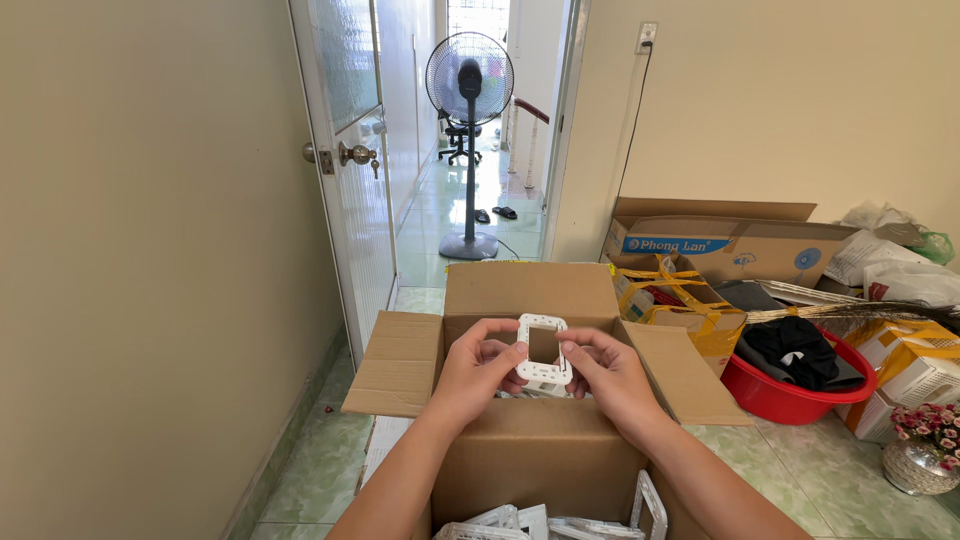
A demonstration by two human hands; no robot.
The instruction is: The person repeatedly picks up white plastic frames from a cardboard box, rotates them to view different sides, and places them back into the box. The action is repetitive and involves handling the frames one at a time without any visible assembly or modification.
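While you hold the white plastic frame [542,350] over the open cardboard box [530,300], note the grip: your left hand [478,372] pinches its left edge with thumb and fingertips, your right hand [608,375] pinches the right edge the same way. Neither hand is spread flat; both are curled round the part. The frame stands upright, its open window facing you, roughly centred above the box mouth.

Observation: the piece looks thin and light, likely to flex or snap at the corners if twisted. Keep pressure on the long sides, even on both, and avoid wringing one hand against the other.

More white frames [560,520] lie at the near edge of view, below your forearms; a few pale pieces also show inside the box under the held one. Keep your elbows off the near pile.

Surroundings: red basin [800,395] with dark cloth to the right, taped boxes beyond it, standing fan [469,130] far down the hallway, door [345,180] ajar at left.
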